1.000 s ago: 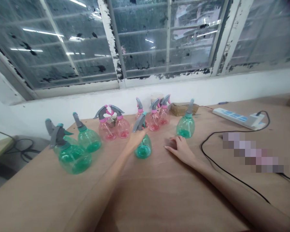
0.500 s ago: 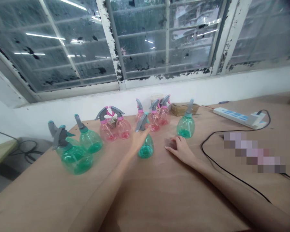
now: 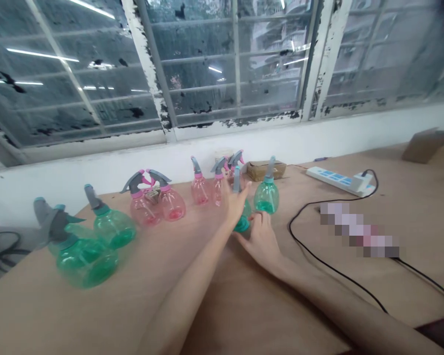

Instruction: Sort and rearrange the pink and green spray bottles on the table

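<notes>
A green spray bottle stands upright on the wooden table, partly covered by both hands. My left hand is closed around its upper part from the left, below the grey trigger head. Low on its right side, my right hand has its fingers curled against the base. Just behind and to the right is another green spray bottle, apart from my fingers. Several pink spray bottles, one of them this pink bottle, stand beyond my left hand. More green spray bottles are grouped at the left.
A brown cardboard box lies by the wall under the window. To the right are a white power strip with a plug, a black cable and a blurred-out object. Another cardboard box stands far right.
My right hand has come in from the right onto the bottle's base. The held bottle is now nearer the green bottle on the right. The whole view has swung right.
</notes>
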Demonstrator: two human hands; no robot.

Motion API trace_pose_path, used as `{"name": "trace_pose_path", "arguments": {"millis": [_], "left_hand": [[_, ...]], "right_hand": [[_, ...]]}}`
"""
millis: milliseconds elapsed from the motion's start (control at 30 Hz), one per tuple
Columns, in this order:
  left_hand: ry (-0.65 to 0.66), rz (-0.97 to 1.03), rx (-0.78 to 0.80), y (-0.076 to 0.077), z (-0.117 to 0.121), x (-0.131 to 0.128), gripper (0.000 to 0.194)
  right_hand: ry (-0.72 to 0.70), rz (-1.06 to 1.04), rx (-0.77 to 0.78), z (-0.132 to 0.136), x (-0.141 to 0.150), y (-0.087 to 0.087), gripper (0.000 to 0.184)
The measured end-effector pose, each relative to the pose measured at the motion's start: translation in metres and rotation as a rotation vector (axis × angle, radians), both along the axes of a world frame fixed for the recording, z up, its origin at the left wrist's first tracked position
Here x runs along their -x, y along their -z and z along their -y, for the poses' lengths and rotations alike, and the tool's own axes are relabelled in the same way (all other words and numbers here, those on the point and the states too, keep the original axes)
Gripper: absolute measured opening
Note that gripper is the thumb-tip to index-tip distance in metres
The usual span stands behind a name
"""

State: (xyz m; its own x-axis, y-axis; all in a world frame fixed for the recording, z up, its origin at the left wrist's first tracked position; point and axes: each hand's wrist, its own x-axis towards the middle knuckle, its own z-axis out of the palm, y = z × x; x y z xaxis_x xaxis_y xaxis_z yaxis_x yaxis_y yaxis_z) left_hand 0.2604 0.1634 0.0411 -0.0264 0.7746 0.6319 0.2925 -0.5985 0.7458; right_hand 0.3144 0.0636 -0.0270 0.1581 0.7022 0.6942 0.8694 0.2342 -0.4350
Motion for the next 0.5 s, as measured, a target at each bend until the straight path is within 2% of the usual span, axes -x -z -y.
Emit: {"name": "trace_pose_path", "arguments": {"millis": [133, 300, 400, 500], "left_hand": [[0.026, 0.02, 0.008, 0.001, -0.001, -0.015, 0.052], [0.276, 0.061, 0.034, -0.003, -0.004, -0.016, 0.067], [0.36, 0.047, 0.135, -0.009, -0.002, 0.003, 0.072], [0.321, 0.073, 0.194, -0.014, 0.0, 0.046, 0.051]], "right_hand": [[-0.008, -0.049, -0.07, -0.021, -0.021, 0.007, 0.064], [-0.096, -0.229, 0.001, -0.034, -0.029, 0.012, 0.088], [-0.072, -0.252, 0.002, -0.036, -0.026, 0.013, 0.095], [-0.025, -0.205, 0.015, -0.035, -0.025, 0.013, 0.1]]}}
